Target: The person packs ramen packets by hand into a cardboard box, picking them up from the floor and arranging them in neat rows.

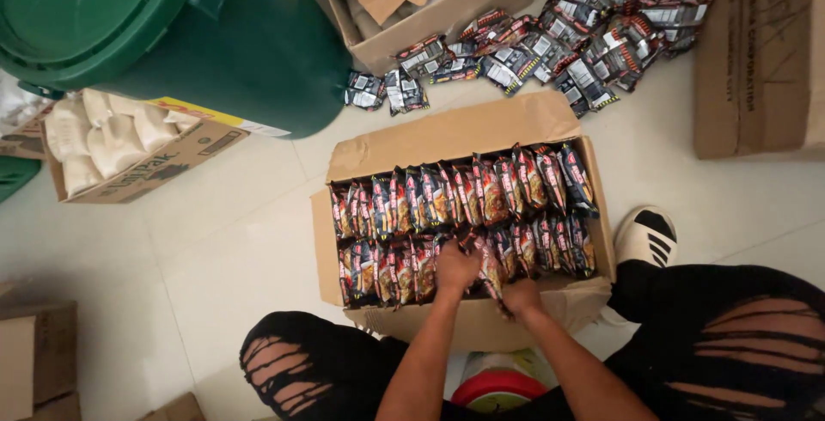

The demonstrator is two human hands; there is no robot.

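Glossy plastic packets (447, 198); matt cardboard box (447, 133).

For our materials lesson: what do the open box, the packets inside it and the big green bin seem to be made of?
Open box: brown corrugated cardboard, matt, with creased flaps. Packets: probably glossy plastic film, shiny and crinkled; the left hand and right hand touch them. Green bin: likely moulded plastic, smooth with a slight sheen.

Box (550, 125) packed tight with packets (455, 193); floor left open.
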